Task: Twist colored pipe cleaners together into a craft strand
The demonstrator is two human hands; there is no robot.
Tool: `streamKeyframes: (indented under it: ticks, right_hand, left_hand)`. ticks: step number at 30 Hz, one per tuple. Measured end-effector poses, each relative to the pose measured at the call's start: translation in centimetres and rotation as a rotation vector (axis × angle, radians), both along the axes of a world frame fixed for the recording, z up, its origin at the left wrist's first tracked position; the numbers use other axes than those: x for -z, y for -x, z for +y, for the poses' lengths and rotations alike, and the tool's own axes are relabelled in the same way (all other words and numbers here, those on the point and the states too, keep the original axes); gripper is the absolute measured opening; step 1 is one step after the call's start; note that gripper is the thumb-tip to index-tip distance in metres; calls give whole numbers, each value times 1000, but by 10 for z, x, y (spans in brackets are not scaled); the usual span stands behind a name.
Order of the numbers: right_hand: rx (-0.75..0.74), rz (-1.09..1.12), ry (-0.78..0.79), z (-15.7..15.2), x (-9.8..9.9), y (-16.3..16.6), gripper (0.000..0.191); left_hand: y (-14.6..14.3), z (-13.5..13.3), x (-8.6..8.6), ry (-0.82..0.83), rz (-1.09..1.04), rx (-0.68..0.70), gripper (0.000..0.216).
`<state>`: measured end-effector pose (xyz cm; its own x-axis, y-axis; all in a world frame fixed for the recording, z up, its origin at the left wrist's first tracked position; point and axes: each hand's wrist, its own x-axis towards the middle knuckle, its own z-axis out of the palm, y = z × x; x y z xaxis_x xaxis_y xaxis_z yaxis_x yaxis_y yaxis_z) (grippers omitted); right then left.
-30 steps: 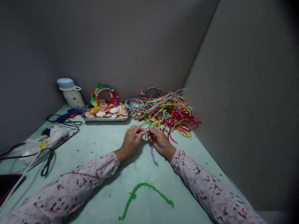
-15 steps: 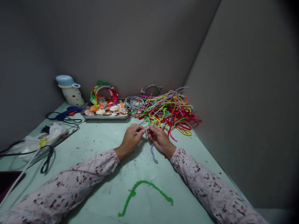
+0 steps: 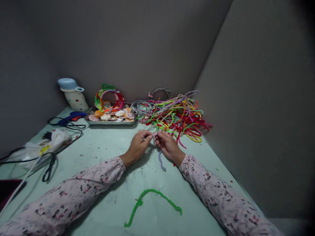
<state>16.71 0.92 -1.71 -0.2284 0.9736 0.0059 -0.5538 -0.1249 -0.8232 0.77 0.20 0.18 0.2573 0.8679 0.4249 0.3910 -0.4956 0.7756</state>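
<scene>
Both hands meet over the middle of the pale green table [image 3: 103, 157]. My left hand [image 3: 137, 146] and my right hand [image 3: 167, 146] pinch the top of a lilac pipe cleaner [image 3: 160, 162], whose loose end trails down between my wrists onto the table. A pinkish bit shows between the fingertips. Just behind the hands lies a big tangle of coloured pipe cleaners [image 3: 177, 116]. A bent green pipe cleaner [image 3: 152, 205] lies on the table nearer to me.
A metal tray [image 3: 110, 122] of shells and wrapped hoops stands at the back. A spotted jug [image 3: 73, 96], a blue glue gun [image 3: 71, 117], black cables [image 3: 49, 167] and a plastic bag [image 3: 41, 147] are at the left. Grey walls close in behind and right.
The hands stay pinched on the lilac pipe cleaner and have barely shifted; the view has drifted slightly.
</scene>
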Motion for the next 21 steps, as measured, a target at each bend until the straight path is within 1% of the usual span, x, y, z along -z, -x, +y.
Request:
streamKeyframes:
  ticks: [7,13,18,21]
  right_hand:
    - [-1,-13,9,-1,0,0,20]
    - [-5,-15,-5,-1,0,0,20]
    - [0,-16,0,-1,0,0,20]
    - [10,-12,8,0,-1,0,20]
  left_hand:
    - [0,2,3,29,9,8,22]
    - [1,4,6,22,-5,36,23]
    - [0,3,5,21,-1,28,23]
    - [0,2,4,-11,20,-5,23]
